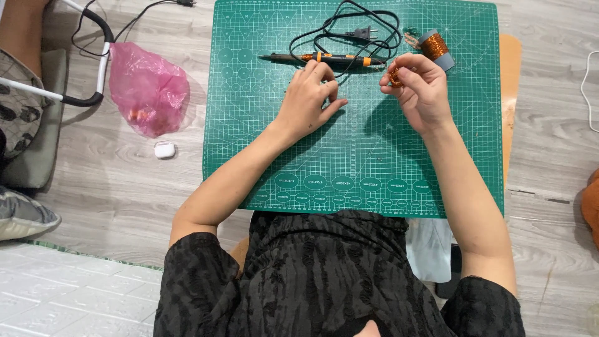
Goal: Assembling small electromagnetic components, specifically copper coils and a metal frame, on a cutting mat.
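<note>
Under your left hand (310, 93) lies a green cutting mat (374, 162) on the small wooden desk (510, 68). Beyond that hand rests a soldering iron (324, 58); beyond your right hand (419, 87), a copper wire spool (435, 48).

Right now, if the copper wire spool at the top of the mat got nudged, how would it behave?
The copper wire spool looks round and lies tilted, so it would likely roll across the green cutting mat. Loose wire trails beside it, so it may snag or unwind. It probably feels heavy for its size.
</note>
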